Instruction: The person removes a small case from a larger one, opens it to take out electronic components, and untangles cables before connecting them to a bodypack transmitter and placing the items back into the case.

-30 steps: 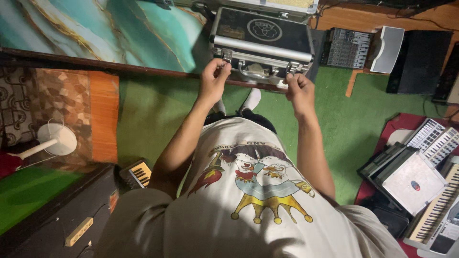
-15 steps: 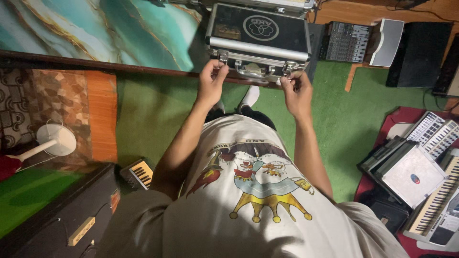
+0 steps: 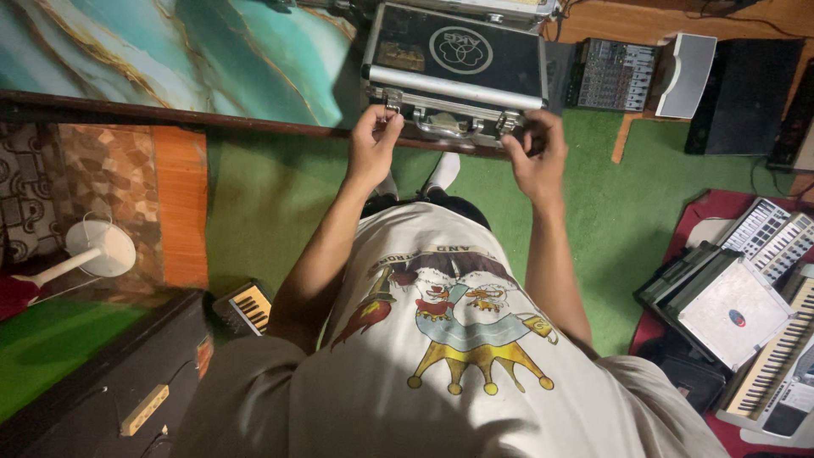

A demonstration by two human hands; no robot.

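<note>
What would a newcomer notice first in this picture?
First, the black and silver case at top centre, with the left hand and right hand at its front latches. Next, the pale shirt with a colourful jester print fills the lower middle. Keyboards lie at the right edge on the green carpet.

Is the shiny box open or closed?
Closed. The lid of the metal case lies flat on it, with the left hand and right hand at its latches.
</note>
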